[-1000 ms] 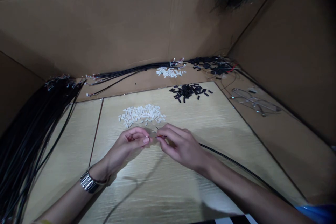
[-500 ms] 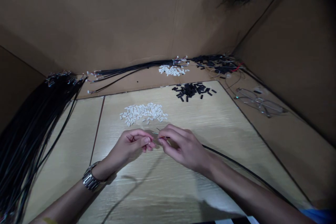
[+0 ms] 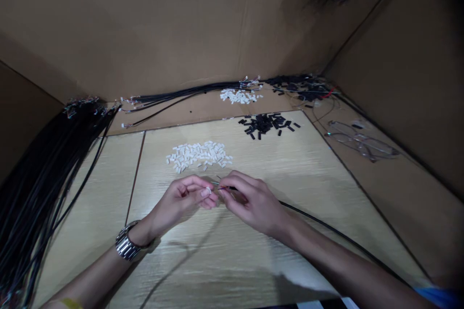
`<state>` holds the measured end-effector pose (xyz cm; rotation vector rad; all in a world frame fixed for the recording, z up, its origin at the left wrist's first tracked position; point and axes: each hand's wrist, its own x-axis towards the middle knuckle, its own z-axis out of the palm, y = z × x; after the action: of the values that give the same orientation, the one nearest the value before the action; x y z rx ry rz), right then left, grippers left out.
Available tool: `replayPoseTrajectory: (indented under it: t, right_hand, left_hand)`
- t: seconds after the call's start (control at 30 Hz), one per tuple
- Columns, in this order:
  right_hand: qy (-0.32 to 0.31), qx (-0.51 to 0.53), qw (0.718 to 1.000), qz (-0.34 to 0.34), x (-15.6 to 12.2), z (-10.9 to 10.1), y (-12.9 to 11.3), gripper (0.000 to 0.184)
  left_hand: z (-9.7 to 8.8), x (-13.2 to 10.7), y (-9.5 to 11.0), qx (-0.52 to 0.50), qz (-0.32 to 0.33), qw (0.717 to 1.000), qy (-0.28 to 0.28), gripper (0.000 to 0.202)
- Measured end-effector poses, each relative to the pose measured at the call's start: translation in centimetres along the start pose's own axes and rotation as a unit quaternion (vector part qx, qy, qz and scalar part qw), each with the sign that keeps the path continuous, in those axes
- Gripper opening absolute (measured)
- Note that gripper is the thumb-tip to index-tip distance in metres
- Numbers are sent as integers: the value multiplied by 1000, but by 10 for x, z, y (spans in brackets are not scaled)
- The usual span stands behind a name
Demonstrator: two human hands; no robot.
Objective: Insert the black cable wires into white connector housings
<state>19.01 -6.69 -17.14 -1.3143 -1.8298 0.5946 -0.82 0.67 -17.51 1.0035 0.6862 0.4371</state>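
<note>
My left hand (image 3: 188,194) pinches a small white connector housing (image 3: 208,190) between thumb and fingertips. Just to its right, my right hand (image 3: 252,199) is closed on the thin wire ends of a black cable (image 3: 326,225). The fine wires (image 3: 220,187) poke out past the right fingertips toward the connector housing. The cable runs back under my right hand and along the forearm to the lower right. Whether any wire touches the housing is too small to tell.
Loose white housings (image 3: 199,155) lie beyond my hands, black pieces (image 3: 266,124) farther right. Bundled black cables (image 3: 39,178) fill the left side; more cables (image 3: 181,91) lie at the back. Glasses (image 3: 362,141) rest at the right. Cardboard walls (image 3: 181,24) surround the table.
The left fingers have turned slightly, and the white housing now shows at their tips. My right hand has stayed nearly in place with the wires.
</note>
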Motion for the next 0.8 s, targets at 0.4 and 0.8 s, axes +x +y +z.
replayPoseTrajectory:
  t: [0.4, 0.8]
  right_hand:
    - [2, 5, 1000, 1, 0, -1, 0, 8]
    - [12, 32, 999, -1, 0, 1, 0, 8]
  left_hand:
    - [3, -2, -5, 11, 37, 999, 3, 15]
    - [0, -2, -1, 46, 42, 998, -2, 12]
